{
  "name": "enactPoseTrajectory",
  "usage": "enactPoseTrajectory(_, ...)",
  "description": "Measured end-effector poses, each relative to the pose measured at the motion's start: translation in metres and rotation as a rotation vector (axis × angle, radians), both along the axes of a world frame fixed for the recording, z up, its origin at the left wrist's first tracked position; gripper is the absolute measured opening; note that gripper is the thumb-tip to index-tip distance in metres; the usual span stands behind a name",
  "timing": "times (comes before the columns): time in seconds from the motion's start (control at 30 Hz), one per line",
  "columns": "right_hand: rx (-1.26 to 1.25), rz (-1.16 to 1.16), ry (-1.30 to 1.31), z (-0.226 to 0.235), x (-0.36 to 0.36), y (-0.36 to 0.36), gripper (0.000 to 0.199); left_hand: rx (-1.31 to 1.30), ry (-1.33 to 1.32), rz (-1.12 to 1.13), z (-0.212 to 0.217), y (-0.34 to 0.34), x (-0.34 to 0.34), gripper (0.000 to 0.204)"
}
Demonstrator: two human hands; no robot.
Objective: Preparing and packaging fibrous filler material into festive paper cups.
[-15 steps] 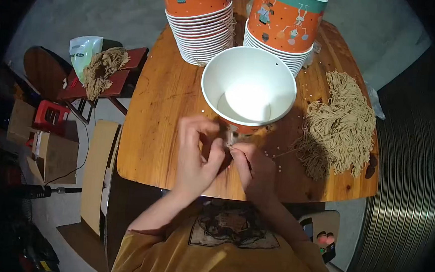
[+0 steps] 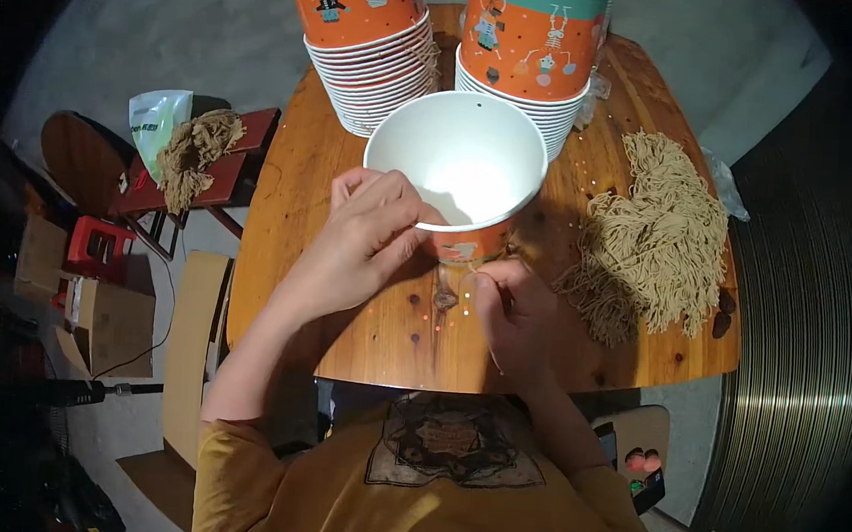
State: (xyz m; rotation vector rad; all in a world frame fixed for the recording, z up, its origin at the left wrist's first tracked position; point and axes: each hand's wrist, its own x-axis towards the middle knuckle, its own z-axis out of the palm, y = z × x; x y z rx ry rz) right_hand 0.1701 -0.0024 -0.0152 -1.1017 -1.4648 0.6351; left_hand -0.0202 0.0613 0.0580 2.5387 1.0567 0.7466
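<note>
A white-lined paper bucket (image 2: 465, 112) with an orange printed outside stands mouth up in front of me, tilted slightly. My left hand (image 2: 375, 229) grips its near left rim, with a fingertip reaching inside the wall and the thumb outside. Just below the bucket's near side, my right hand (image 2: 514, 301) is closed in a pinch on what looks like the end of a thin tan cord; most of the cord is hidden. To the right lies a heap of tan cords (image 2: 666, 242).
Two tall stacks of orange buckets, a left stack (image 2: 363, 18) and a right stack (image 2: 537, 48), stand at the back of the wooden table (image 2: 288, 287). More cords (image 2: 199, 150) hang over a red stool at left. Small confetti-like bits dot the tabletop.
My left hand has moved from the pinch beside my right hand up to the bucket rim. The right hand has shifted slightly right. The bucket sits a little further left in view.
</note>
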Motion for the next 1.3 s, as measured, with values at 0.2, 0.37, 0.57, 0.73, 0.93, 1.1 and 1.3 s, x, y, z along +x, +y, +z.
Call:
enactPoseTrajectory(0.2,0.064,-0.11,-0.156,0.007,0.003,0.007,0.006,-0.085,-0.085,-0.047,0.007,0.001,0.008,0.03)
enactPoseTrajectory(0.37,0.29,-0.101,-0.142,0.006,0.007,0.013,0.012,-0.433,-0.371,-0.047,0.021,0.003,0.008,0.03)
enactPoseTrajectory(0.57,0.258,-0.088,-0.209,0.018,0.007,0.015,0.012,-0.74,-0.479,0.009,0.031,0.006,0.011,0.022)
enactPoseTrajectory(0.73,0.32,-0.141,-0.233,0.03,0.008,0.022,0.012,-0.728,-0.445,-0.019,0.028,0.009,0.023,0.019)
enactPoseTrajectory(0.93,0.347,-0.238,-0.205,0.026,0.011,0.013,0.011,-0.792,-0.244,0.005,0.046,0.004,0.04,0.015)
enactPoseTrajectory(1.1,0.478,-0.239,-0.218,0.01,0.015,0.01,0.013,-0.842,-0.236,-0.063,0.042,0.009,0.047,0.013)
enactPoseTrajectory(1.3,0.531,-0.232,-0.391,0.009,0.025,0.005,0.013,-0.776,-0.186,-0.12,0.035,0.011,0.057,0.013)
